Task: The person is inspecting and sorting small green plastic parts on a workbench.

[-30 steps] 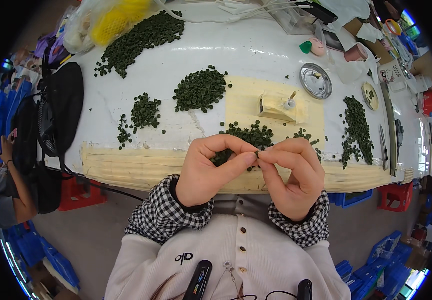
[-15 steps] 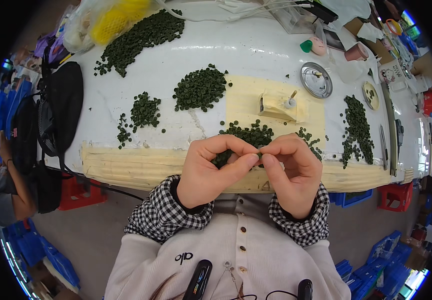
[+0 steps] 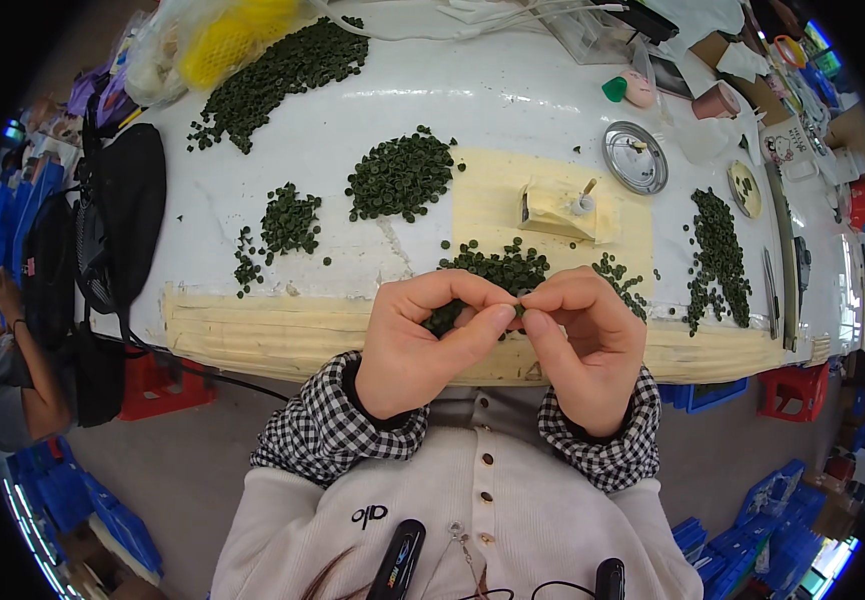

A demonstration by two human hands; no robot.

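Note:
My left hand (image 3: 427, 340) and my right hand (image 3: 587, 345) meet fingertip to fingertip above the table's front edge. Pinched between both thumbs and forefingers is one small dark green round piece (image 3: 518, 310), mostly covered by the fingers. Just behind my hands lies a pile of the same dark green pieces (image 3: 502, 268), partly hidden by them. A smaller scatter of pieces (image 3: 620, 285) spreads to the right of my right hand. Beyond stands a tape-covered block (image 3: 557, 210) with a short upright peg.
More green piles lie at the back left (image 3: 282, 85), centre (image 3: 402, 178), left (image 3: 290, 220) and right (image 3: 718, 260). A round metal lid (image 3: 634, 158) and a small dish (image 3: 743, 190) sit at right, near tweezers (image 3: 769, 292). A black bag (image 3: 130, 215) hangs at the left edge.
My hands hold nearly the same pose around the small green piece. The view has shifted very slightly; at far left, another person's hand has moved a little.

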